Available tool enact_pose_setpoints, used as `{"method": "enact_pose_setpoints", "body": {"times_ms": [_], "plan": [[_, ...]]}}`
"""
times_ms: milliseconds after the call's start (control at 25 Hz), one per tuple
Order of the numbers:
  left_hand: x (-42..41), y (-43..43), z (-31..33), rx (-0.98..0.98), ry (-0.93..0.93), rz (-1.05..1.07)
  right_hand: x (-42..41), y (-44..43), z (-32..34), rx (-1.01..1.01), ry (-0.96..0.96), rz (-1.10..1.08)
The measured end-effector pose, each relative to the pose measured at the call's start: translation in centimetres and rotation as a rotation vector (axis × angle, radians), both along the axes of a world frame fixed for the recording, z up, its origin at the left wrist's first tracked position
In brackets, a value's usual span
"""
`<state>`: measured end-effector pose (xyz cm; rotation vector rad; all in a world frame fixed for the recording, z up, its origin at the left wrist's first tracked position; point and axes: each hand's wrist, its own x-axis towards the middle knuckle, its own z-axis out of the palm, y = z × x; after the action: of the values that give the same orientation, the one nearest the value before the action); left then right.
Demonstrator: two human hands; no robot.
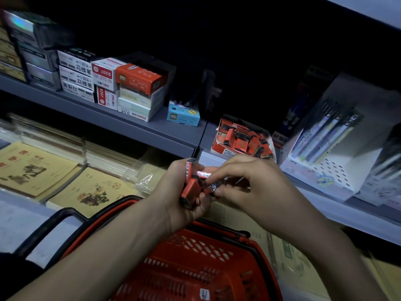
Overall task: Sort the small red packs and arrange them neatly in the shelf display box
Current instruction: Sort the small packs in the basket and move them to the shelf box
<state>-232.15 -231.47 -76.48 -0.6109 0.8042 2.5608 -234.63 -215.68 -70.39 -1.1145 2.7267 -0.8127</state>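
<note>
1. Several small red packs [191,185] sit bunched in our left hand [173,196], its fingers curled round them. Many more lie loose in the display box [218,145], which stands on the shelf [152,129] just beyond our right hand [249,181].
2. Our right hand pinches with thumb and fingertips at the side of the bunch, seemingly on a single pack. Glare and blur keep us from telling exactly which one.
3. We judge these packs light and stiff, with a glossy skin that will let them slide against one another. A firm squeeze across the broad flat faces should hold them better than a nip at the short ends.
4. The bunch's long axis runs from our left palm up toward the thumb, leaning a little away from us.
5. Inside the display box the packs point every way, some flat, some on edge. None stand in a row yet, so we judge most of the sorting undone.
6. A red shopping basket [195,268] sits directly under both hands, close below our wrists.
</note>
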Motion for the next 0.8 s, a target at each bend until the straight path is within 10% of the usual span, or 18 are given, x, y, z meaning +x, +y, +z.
{"method": "enact_pose_setpoints", "body": {"times_ms": [480, 640, 800], "plan": [[-0.5, -1.1, 0.2, 0.029, 0.047, 0.054, -4.3, 0.9, 2.0, -0.484, 0.18, -0.327], [-0.5, -1.5, 0.7, 0.028, 0.113, 0.042, -8.8, 1.6, 1.8, -0.199, 0.565, -0.506], [-0.3, -1.6, 0.8, 0.037, 0.116, 0.061, -10.0, 2.0, 0.7, 0.138, 0.46, -0.435]]}}
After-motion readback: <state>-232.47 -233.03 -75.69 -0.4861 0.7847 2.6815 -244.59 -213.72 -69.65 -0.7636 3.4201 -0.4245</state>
